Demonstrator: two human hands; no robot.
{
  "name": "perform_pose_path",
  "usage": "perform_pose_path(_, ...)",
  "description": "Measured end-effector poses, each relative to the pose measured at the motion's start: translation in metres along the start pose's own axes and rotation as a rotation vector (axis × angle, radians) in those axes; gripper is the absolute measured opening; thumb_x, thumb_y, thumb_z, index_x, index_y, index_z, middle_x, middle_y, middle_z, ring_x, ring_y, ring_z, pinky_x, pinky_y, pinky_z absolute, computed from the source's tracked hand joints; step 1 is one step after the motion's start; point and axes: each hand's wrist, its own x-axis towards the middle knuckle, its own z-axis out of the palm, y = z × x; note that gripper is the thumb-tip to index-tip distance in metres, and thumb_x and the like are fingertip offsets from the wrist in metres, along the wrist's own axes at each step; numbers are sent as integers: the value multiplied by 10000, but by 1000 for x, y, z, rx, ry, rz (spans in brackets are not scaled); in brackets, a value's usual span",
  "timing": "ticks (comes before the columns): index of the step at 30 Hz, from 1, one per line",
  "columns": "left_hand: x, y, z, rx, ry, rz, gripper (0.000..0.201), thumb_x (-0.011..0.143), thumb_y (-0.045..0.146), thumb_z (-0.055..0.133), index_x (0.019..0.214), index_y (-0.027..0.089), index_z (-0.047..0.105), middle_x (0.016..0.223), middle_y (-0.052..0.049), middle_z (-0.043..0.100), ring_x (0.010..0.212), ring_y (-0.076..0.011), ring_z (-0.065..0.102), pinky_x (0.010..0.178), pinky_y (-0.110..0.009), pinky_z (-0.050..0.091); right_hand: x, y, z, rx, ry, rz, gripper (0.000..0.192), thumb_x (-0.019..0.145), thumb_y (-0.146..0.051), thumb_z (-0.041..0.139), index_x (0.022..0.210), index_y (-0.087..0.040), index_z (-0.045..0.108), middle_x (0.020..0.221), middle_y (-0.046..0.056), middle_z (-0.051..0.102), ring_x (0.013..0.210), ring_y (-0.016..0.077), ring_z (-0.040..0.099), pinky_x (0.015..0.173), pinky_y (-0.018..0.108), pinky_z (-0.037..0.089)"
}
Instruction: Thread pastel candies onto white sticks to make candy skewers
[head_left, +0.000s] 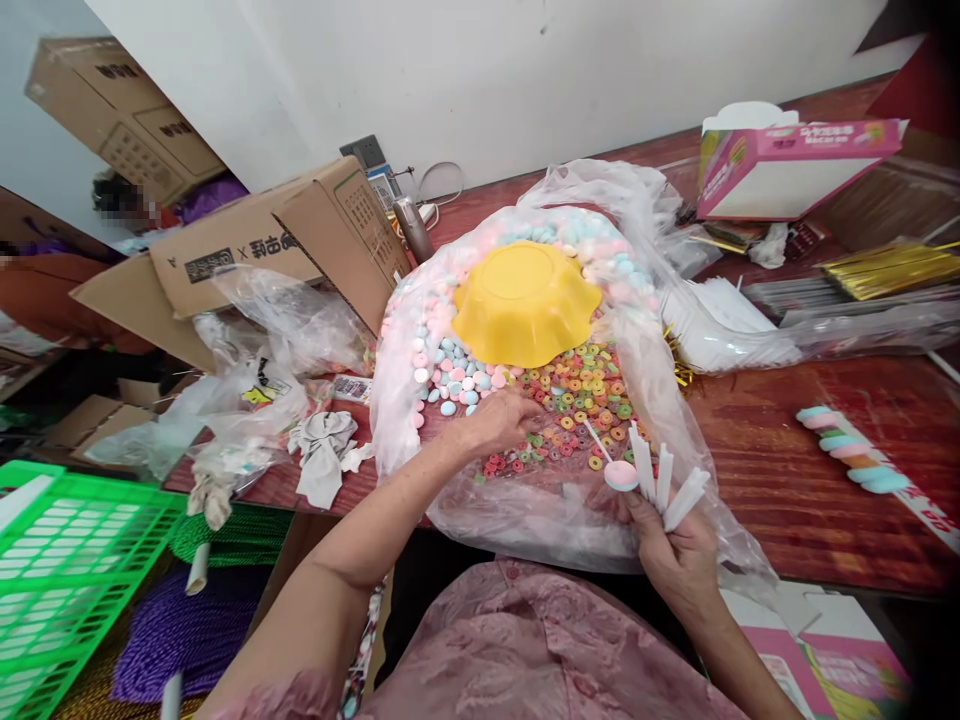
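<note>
1. The left hand (501, 420) is seen curled, fingers pressed into the ring-shaped candies (577, 400) inside the clear plastic bag (525, 510) on the wooden table (825, 480).
2. White sticks (664, 485) are gripped, fanned out, by the right hand (679, 555); one stick carries a pink-blue candy (621, 475).
3. An upturned yellow bowl (525, 300) is seen resting on the candy heap.

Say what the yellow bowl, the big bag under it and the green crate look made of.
Yellow bowl: likely plastic, smooth matte, moulded wavy rim. Big bag: thin clear plastic film, crinkled and glossy, sweets visible through it. Green crate: apparently rigid plastic, moulded open lattice.
</note>
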Motion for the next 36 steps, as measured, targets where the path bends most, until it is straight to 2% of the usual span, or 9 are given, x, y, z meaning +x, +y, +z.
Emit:
perform_pose_path(3,0,4,17,107,-7,20,248,846,133,523,931,182,751,922,-92,652,876,-229,609,793,-332,481,1,-2,0,-6,-7,12,234,930,-333,568,760,-197,655,648,9,602,593,161,569,576,281,472)
perform_pose_path(6,-2,6,26,142,46,20,258,815,79,494,894,140,732,969,-131,638,926,-263,595,787,-361,482,2,-4,0,-19,-11,14,291,935,-357,557,706,-200,641,605,6,590,560,159,561,556,278,469)
perform_pose_path(11,-6,-3,12,53,124,-36,250,808,64,470,857,125,707,882,-98,648,857,-212,595,781,-317,480,1,-2,0,-62,38,-15,240,917,-367,586,769,-201,675,613,10,607,596,183,607,604,299,501)
perform_pose_path(16,-7,-14,-5,-2,72,-47,275,789,68,464,831,151,722,802,-38,678,750,-160,604,712,-259,469,0,2,1,-47,21,-53,162,918,-301,591,853,-192,693,693,16,652,628,181,634,627,295,516)
perform_pose_path(21,-8,-8,-1,45,-4,-28,197,753,75,550,797,167,718,811,-57,663,840,-207,613,775,-295,474,1,0,0,-27,27,-82,172,905,-246,604,748,-199,656,656,0,622,630,171,629,645,286,518)
perform_pose_path(26,-19,-2,1,114,24,-90,140,845,142,546,903,151,674,952,-100,643,926,-241,608,833,-344,485,0,0,0,-53,21,-80,188,913,-257,591,744,-200,650,622,-3,590,600,170,603,649,294,520)
perform_pose_path(29,-26,-1,2,141,27,-97,115,877,167,540,858,157,653,988,-101,629,940,-236,603,834,-337,487,0,2,0,-67,33,-89,142,907,-246,600,793,-194,665,628,-5,580,603,167,600,636,284,510)
perform_pose_path(34,-18,-5,3,-15,114,-104,131,839,120,541,798,152,661,929,-77,640,884,-194,597,823,-307,474,-1,3,0,-61,32,-97,196,904,-244,596,722,-188,639,605,-9,556,586,157,593,589,262,482)
perform_pose_path(36,-10,-7,3,-67,108,-130,147,813,113,543,785,156,681,848,-51,651,823,-177,603,770,-284,473,0,2,0,-74,31,-95,199,904,-254,595,724,-187,644,593,-11,556,559,151,576,567,259,470)
